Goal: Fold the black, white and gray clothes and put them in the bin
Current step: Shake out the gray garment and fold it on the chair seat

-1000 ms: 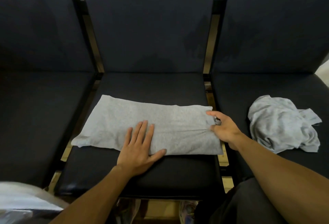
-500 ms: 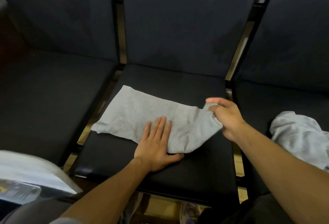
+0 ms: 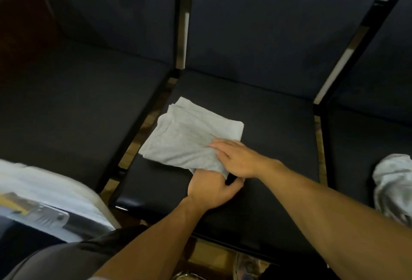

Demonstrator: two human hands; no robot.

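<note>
Right hand (image 3: 239, 159): fingers straight and together, palm down, pressing flat on the near right part of the folded gray garment (image 3: 189, 137). Nothing gripped.

Left hand (image 3: 211, 189): at the garment's near edge, fingers tucked under the cloth and curled round that edge, thumb reaching right; grasping the fabric.

Gray garment: soft heathered knit, folded into a rough rectangle of several layers, layered edges showing at its far left corner. It lies on the left part of the middle chair seat (image 3: 278, 123), its left corner hanging over the gap.

Seats: dark, smooth, padded, slightly glossy, dark frames between.

Crumpled light gray garment (image 3: 392, 188) on the right seat, at the frame's edge.

Near left: blurred white bin (image 3: 55, 190). No writing legible anywhere.
</note>
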